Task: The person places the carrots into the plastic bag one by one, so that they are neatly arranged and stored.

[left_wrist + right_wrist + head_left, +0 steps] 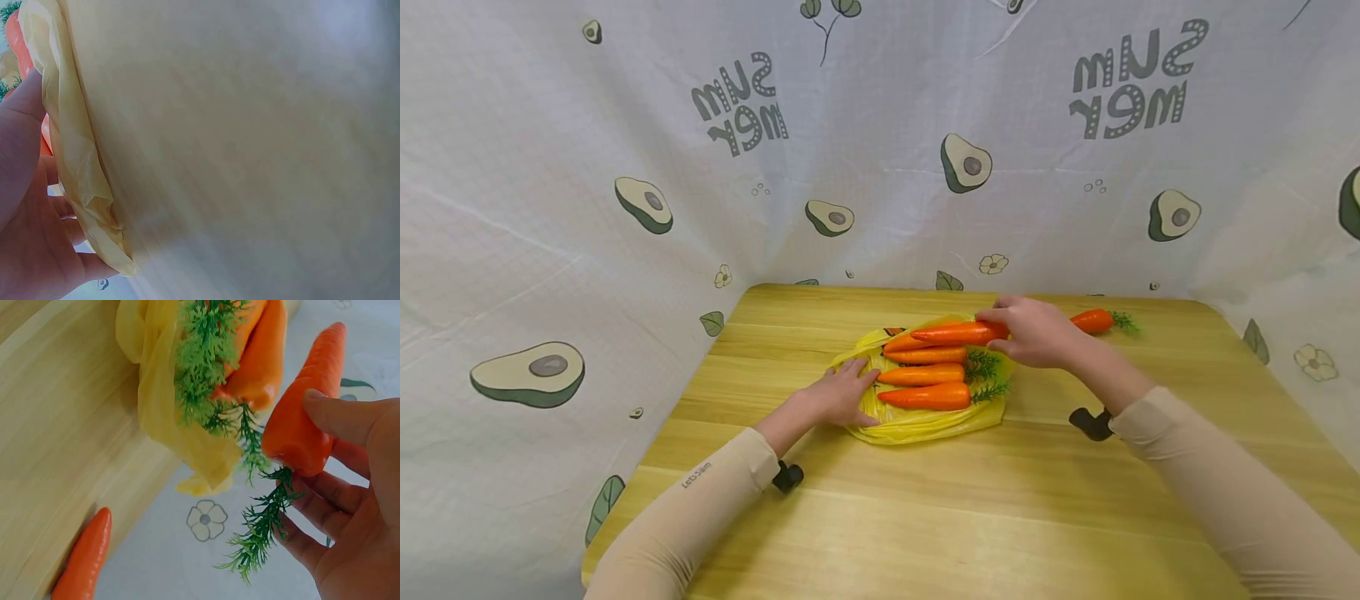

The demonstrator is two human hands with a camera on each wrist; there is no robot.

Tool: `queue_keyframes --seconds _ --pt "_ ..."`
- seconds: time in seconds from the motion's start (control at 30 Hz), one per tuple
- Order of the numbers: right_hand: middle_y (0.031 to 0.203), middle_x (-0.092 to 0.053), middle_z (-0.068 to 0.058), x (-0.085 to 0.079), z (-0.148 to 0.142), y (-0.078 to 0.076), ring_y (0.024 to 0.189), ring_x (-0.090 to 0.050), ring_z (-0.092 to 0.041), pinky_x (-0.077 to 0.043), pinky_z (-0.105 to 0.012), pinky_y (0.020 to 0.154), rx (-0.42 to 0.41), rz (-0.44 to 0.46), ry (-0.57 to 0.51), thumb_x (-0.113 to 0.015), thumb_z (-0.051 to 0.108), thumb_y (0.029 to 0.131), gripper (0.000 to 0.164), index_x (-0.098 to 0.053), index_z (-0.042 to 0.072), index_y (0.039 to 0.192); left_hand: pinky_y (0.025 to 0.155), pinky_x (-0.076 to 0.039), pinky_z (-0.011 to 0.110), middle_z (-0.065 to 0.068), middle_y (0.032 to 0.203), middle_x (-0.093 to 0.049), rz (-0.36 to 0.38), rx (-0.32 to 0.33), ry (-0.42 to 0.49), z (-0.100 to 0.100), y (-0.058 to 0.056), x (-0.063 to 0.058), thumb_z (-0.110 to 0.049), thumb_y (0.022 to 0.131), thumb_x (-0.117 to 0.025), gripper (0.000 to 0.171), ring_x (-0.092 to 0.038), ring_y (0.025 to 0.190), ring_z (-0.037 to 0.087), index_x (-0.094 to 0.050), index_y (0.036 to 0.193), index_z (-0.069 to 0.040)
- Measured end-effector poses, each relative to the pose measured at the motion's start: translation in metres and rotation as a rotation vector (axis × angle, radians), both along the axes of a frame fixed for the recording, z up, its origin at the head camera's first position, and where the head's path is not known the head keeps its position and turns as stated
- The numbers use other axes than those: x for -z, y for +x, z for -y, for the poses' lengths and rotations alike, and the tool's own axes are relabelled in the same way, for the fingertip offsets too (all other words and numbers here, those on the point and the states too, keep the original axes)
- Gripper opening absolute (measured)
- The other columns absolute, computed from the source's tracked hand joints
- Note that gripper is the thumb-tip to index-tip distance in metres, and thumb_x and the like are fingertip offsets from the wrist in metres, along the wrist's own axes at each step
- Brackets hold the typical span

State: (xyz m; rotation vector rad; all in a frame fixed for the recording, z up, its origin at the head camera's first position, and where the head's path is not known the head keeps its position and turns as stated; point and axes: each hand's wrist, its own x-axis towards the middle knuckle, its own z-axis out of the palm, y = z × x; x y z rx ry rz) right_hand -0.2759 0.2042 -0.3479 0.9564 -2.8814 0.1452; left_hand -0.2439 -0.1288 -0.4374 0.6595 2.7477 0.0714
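Note:
A yellow plastic bag (917, 429) lies spread on the table with several toy carrots (927, 396) side by side on it, leafy tops to the right. My right hand (1037, 333) pinches another carrot (305, 419) near its thick end, thumb on one side and fingers beneath. This carrot is above the farthest ones in the bag, its tip to the left. My left hand (842, 396) rests on the bag's left edge, fingers spread. In the left wrist view, the bag's folded rim (81, 156) covers the fingertips.
One more carrot (1092, 321) lies on the wooden table (925, 517) beyond the right forearm, partly hidden by it. A white curtain (887, 108) with avocado prints hangs behind the table's far edge and along the sides. Black wrist cameras (1090, 423) hang below both forearms.

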Motion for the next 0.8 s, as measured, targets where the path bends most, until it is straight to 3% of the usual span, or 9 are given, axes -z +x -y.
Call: queue_keyframes --seconds 0.33,0.63,0.8 --pt "0.107 -0.067 -0.012 0.014 0.020 -0.002 0.086 -0.062 -0.026 -0.055 -0.044 0.074 -0.052 -0.027 -0.001 -0.081 0.023 0.086 0.042 -0.071 0.009 0.124 0.121 -0.022 0.060 0.015 0.168 -0.014 0.006 0.002 -0.001 0.000 0.003 -0.004 -0.062 0.088 -0.067 0.096 -0.015 0.156 0.034 -0.026 0.161 -0.016" --pt "0.090 -0.057 -0.006 0.025 0.035 -0.002 0.069 -0.048 -0.020 -0.041 -0.034 0.060 -0.098 -0.059 0.043 -0.081 0.023 0.086 0.040 -0.071 0.008 0.122 0.121 -0.022 0.060 0.015 0.168 -0.015 0.005 0.003 0.001 0.002 0.002 -0.003 -0.062 0.088 -0.067 0.095 -0.016 0.155 0.035 -0.027 0.161 -0.016" --pt "0.095 -0.061 -0.009 0.032 0.041 -0.003 0.080 -0.054 -0.025 -0.050 -0.041 0.067 -0.122 -0.105 0.080 -0.081 0.022 0.085 0.037 -0.072 0.008 0.118 0.121 -0.023 0.060 0.015 0.168 -0.016 0.004 0.002 0.004 0.001 0.001 -0.003 -0.063 0.088 -0.067 0.095 -0.017 0.155 0.034 -0.028 0.161 -0.016"
